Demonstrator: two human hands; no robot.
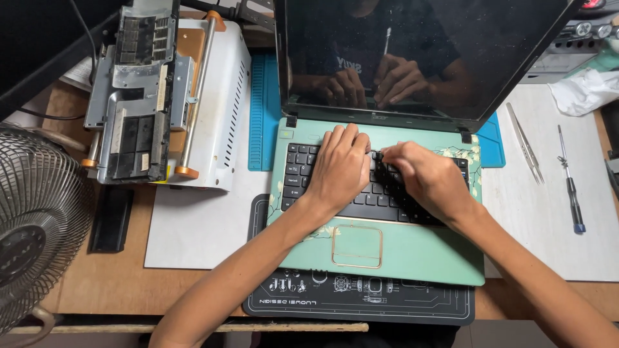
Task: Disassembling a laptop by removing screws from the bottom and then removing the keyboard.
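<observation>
At centre lies an open green laptop [387, 251] with floral decals, on a black mat [361, 299] printed white at six o'clock. The left hand [338, 169] rests flat, loose-fingered, on the black keyboard [380, 193]; the right hand [425, 177] pinches something small there, too hidden to identify. Tweezers [525, 143] and a screwdriver [570, 187] lie at three o'clock.

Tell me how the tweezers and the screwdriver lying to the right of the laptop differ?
The tweezers are all bare silver metal; the screwdriver has a thin metal shaft, a dark handle and a blue end cap. The tweezers lie slanted and closer to the laptop; the screwdriver lies nearly straight up and down, farther right. The tweezers look shorter and flatter, the screwdriver longer and rounder. Both rest untouched on the white mat, away from both hands.
</observation>
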